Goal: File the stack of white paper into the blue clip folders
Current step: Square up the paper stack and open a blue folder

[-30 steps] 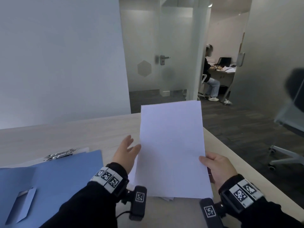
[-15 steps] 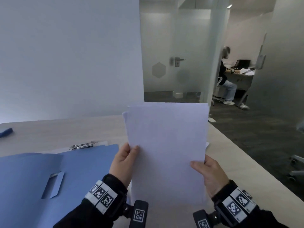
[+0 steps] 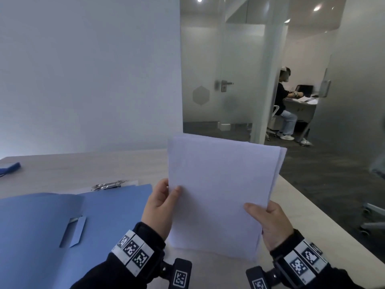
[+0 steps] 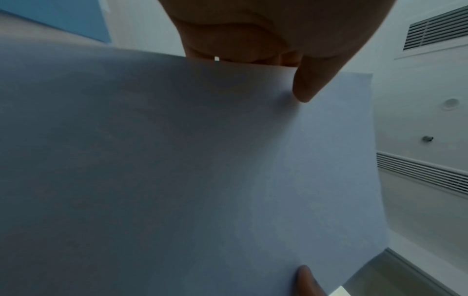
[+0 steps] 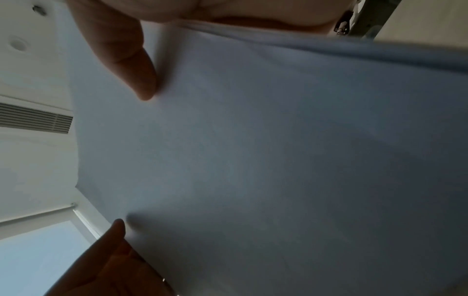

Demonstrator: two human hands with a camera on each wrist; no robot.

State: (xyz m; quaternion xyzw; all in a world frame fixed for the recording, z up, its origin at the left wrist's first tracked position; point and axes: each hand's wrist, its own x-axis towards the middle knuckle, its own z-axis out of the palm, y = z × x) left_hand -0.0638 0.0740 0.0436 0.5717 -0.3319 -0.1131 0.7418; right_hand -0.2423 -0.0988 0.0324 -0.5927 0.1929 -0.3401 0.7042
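Observation:
A stack of white paper [image 3: 218, 190] stands upright above the table, tilted slightly to the right. My left hand [image 3: 162, 203] pinches its left edge, thumb on the front. My right hand [image 3: 268, 222] grips its lower right edge, thumb on the front too. The sheets fan a little at the top right corner. An open blue clip folder [image 3: 62, 226] lies flat on the table to the left, its metal clip [image 3: 109, 185] at the far edge. Both wrist views are filled by the paper [image 4: 202, 170] [image 5: 278, 160] with a thumb pressed on it.
The light wooden table [image 3: 83, 170] runs left and ahead; its right edge falls off toward dark carpet. A blue object [image 3: 9, 168] lies at the far left. Office chair legs [image 3: 373, 215] stand at the right. A person sits at a desk [image 3: 284, 105] beyond a glass wall.
The paper stack was raised from the table to an upright hold. My left hand, open beside it earlier, now pinches its left edge. The view has swung left, showing more folder.

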